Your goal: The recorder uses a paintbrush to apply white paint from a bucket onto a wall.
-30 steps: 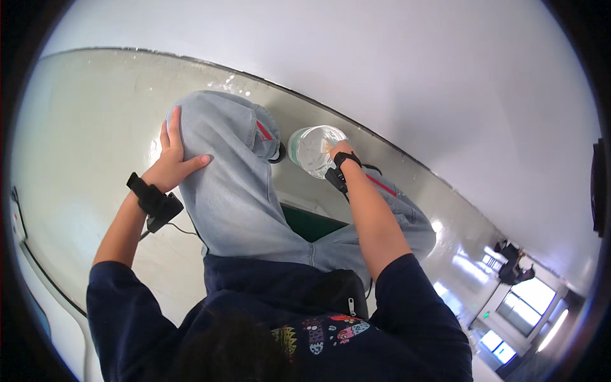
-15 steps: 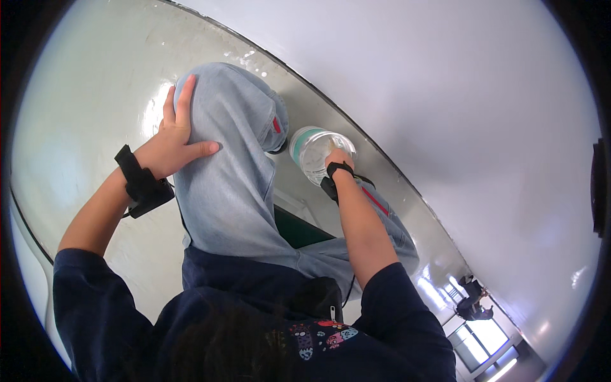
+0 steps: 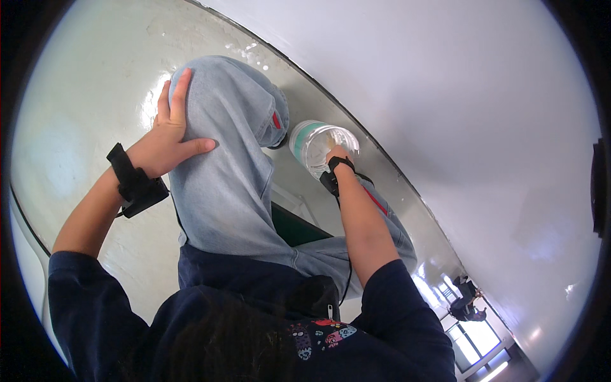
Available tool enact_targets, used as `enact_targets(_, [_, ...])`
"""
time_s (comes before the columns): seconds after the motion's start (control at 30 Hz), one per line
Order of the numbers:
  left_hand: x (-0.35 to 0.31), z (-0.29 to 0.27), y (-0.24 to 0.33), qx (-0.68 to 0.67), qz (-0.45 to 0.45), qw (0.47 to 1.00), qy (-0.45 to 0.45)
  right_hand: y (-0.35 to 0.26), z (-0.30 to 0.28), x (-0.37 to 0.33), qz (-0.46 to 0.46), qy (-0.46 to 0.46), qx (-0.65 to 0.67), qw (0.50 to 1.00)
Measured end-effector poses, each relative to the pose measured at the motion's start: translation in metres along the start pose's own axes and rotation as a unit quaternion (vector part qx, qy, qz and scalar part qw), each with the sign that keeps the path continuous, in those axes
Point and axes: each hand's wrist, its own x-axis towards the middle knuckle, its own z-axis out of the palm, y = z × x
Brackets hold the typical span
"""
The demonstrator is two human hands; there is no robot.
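My left hand (image 3: 167, 137) rests on the knee of my light blue jeans (image 3: 223, 153), with its fingers stretched out and its thumb apart. My right hand (image 3: 338, 155) reaches into the mouth of a clear plastic bucket (image 3: 308, 148) with a teal band round its side. The fingers of that hand are curled. A small pale yellowish patch shows by the fingertips, too unclear to name. The bucket stands on the floor between my feet, near the wall. Black straps with small dark devices are on both wrists.
A white wall (image 3: 458, 127) runs diagonally along the right, meeting the glossy grey-green floor (image 3: 95, 95) at a dark edge. Beneath me is a dark green seat (image 3: 296, 226). At the far lower right are a dark-clothed person (image 3: 466, 299) and a window (image 3: 474, 340).
The view has shifted slightly. My right hand has moved a little within the bucket's mouth. My left hand stays on the knee.
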Motion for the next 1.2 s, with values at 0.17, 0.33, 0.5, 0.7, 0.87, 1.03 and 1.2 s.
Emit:
enact_targets(0.17, [0.0,-0.001,0.003,0.008,-0.025,1.0,-0.007,0.004,0.008,0.012,0.001,-0.03,-0.009,1.0])
enact_targets(0.33, [0.001,0.0,0.002,0.008,-0.009,1.0,0.0,0.006,0.007,0.018,0.001,-0.001,-0.002,1.0])
enact_targets(0.5, [0.0,-0.001,0.005,-0.004,-0.028,0.999,-0.016,0.005,0.002,0.011,-0.025,0.057,-0.025,0.998])
enact_targets(0.7, [0.001,0.0,0.003,0.008,-0.03,0.999,-0.005,0.003,0.005,0.009,0.001,0.032,-0.008,0.999])
enact_targets(0.87, [0.0,-0.001,0.003,0.017,-0.033,0.999,-0.006,0.004,0.01,0.013,0.002,0.013,0.01,1.0])
enact_targets(1.03, [0.003,0.003,0.001,0.021,-0.012,1.0,0.004,0.022,0.007,0.03,-0.069,0.007,-0.048,0.996])
enact_targets(1.2, [0.0,0.001,-0.001,0.009,-0.028,1.0,-0.001,0.002,-0.016,-0.003,-0.06,0.055,-0.01,0.997])
